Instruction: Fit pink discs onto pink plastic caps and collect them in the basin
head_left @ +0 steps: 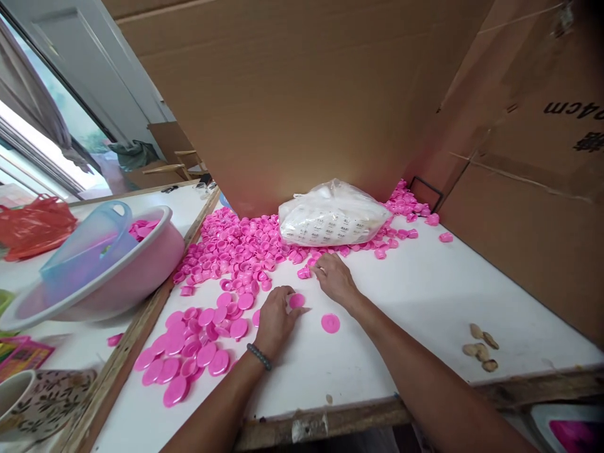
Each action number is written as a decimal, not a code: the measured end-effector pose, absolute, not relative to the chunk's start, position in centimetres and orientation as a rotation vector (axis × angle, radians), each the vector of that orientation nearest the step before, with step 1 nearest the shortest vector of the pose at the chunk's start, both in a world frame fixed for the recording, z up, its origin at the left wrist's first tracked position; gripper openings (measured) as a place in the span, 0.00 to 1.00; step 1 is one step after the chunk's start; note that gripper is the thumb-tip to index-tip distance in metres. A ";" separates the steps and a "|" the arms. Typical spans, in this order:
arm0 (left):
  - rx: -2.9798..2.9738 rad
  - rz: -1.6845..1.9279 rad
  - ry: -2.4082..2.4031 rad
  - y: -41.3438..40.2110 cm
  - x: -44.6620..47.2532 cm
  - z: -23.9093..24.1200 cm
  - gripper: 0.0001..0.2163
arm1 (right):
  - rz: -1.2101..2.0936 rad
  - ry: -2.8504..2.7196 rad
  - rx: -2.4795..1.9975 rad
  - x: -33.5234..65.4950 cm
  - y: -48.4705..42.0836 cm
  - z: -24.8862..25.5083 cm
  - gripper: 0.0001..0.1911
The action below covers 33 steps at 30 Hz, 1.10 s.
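Observation:
My left hand rests on the white table, fingers curled around a flat pink oval lid at its fingertips. My right hand reaches a little farther, fingers bent down onto the near edge of a heap of small pink caps. One pink oval lid lies alone between my wrists. A spread of several flat pink lids lies to the left of my left hand. A beaded bracelet circles my left wrist.
A clear plastic bag of white parts lies behind the caps. Tall cardboard sheets wall the back and right. A pink basin holding a blue scoop sits left. Peanut shells lie at right.

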<state>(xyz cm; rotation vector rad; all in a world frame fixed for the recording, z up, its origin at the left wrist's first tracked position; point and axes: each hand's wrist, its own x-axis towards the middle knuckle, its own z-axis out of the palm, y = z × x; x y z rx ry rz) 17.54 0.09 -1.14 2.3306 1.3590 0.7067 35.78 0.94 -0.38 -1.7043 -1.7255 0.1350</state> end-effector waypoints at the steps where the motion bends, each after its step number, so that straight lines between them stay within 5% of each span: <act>1: 2.330 0.710 1.371 0.1 17.5 -1.3 0.14 | 0.128 -1.715 -1.735 35.6 0.9 -0.5 0.12; 7: 2.349 0.630 1.381 0.4 17.8 -1.7 0.08 | 0.050 -1.790 -1.790 34.0 2.0 -2.1 0.12; 16: 2.136 0.617 1.453 0.3 17.6 -1.5 0.20 | 0.070 -2.022 -1.492 35.2 0.0 0.6 0.11; 33: 2.111 0.513 1.380 0.9 17.2 -1.5 0.25 | 0.186 -2.454 -1.422 32.0 -1.3 -1.2 0.15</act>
